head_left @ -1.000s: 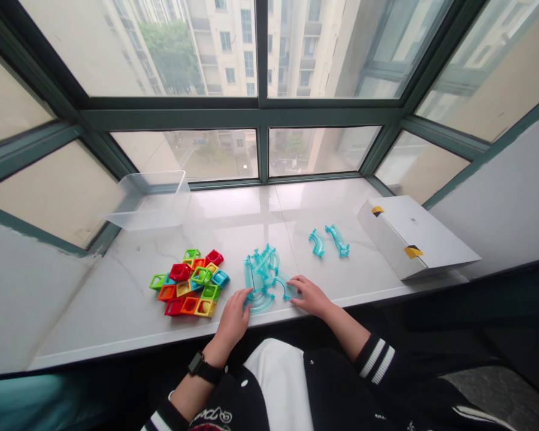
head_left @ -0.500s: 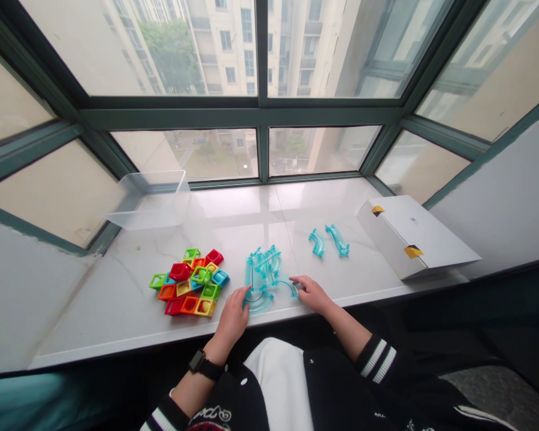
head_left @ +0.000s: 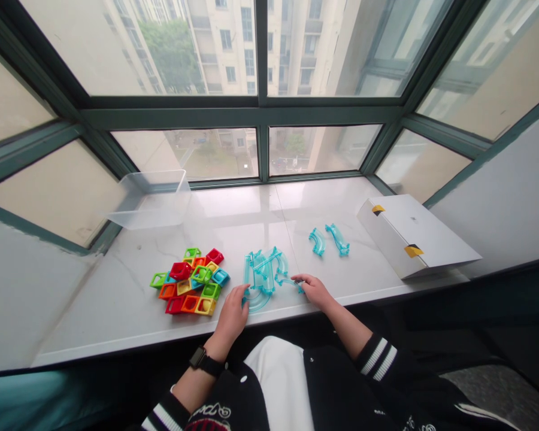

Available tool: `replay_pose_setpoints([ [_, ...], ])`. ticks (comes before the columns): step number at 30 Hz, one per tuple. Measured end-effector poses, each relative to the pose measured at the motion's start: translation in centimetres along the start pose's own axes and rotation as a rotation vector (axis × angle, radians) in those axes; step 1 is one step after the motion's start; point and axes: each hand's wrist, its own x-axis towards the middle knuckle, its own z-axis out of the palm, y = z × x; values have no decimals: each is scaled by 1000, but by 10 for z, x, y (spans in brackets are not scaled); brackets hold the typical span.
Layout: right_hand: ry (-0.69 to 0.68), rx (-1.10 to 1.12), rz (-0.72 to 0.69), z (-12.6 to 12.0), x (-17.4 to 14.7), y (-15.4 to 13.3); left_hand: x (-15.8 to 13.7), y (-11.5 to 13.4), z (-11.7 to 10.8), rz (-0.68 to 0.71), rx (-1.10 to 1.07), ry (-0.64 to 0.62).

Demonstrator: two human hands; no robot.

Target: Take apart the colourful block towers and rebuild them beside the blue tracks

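Note:
A heap of clear blue toy track pieces (head_left: 261, 272) lies near the counter's front edge. My left hand (head_left: 233, 309) rests against the heap's left side, thumb and forefinger apart, touching its edge by a curved piece (head_left: 259, 304). At the right of the heap, my right hand (head_left: 315, 291) pinches the end of a slim curved track piece (head_left: 289, 281) between thumb and fingers. The far end of that piece meets the heap; whether the two are joined I cannot tell.
Colourful square blocks (head_left: 191, 286) are piled left of my left hand. Two more blue track pieces (head_left: 338, 240) lie farther back on the right. A clear plastic bin (head_left: 155, 209) stands at the back left, a white box (head_left: 420, 233) at the right. Windows border the counter.
My right fingers have closed on the slim curved piece, which has shifted slightly. Some pieces in the heap have moved a little. My left hand is nearly still.

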Motion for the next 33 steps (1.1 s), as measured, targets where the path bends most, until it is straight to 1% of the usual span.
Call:
replay_pose_setpoints([
  [4,-17,100,-3,0,-3,-5,1,1,-1,-1,0,-5],
  [7,-29,160,-54,0,-5,-9,0,0,0,-11,8,-5],
  [10,-24,171,-132,-1,-7,-14,-1,1,-1,-16,30,-3],
  [14,-34,151,-144,-2,-9,-18,-2,9,-5,19,84,15],
  [16,-38,150,-142,-2,-11,-20,0,14,-9,32,122,44],
  [21,-51,167,-172,1,-14,-23,10,25,-24,3,196,181],
  [24,-60,198,-187,2,-15,-28,14,35,-32,20,134,172],
  [27,-106,276,-166,5,-17,-34,16,51,-35,39,-4,107],
  [30,-177,395,-120,11,-18,-37,16,69,-32,60,-140,33],
  [33,-233,503,-94,20,-18,-35,15,81,-26,77,-224,13],
])
